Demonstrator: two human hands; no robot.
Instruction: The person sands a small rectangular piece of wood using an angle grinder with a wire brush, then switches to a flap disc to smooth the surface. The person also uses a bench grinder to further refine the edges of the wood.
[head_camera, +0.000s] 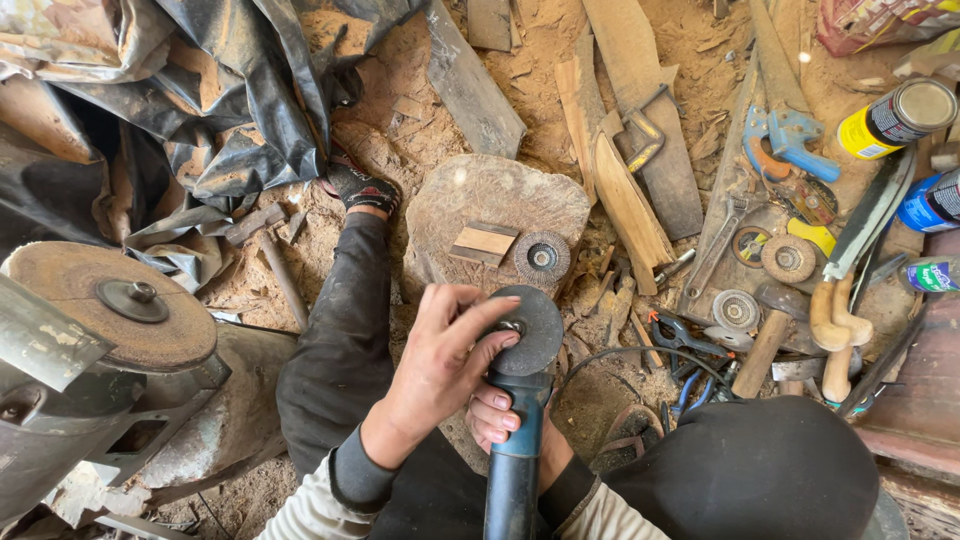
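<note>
1. Angle grinder (517, 440): blue body, dark round disc (530, 328) mounted, worn grey face.
2. Body is clamped in right hand (500, 415), just below the disc.
3. Left hand (440, 355) is laid on the disc, fingers pinched at its hub.
4. Flap disc (542, 257) is seen on a stone slab (470, 200), beyond the fingertips.

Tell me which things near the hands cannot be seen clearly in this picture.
Head view:
- Angle grinder: its lower end is cut off by the bottom edge.
- Right hand: mostly hidden behind the grinder body; only fingertips show.
- Disc: its centre is covered by the left hand fingers.
- Cable: its far end is lost among tools.
</note>
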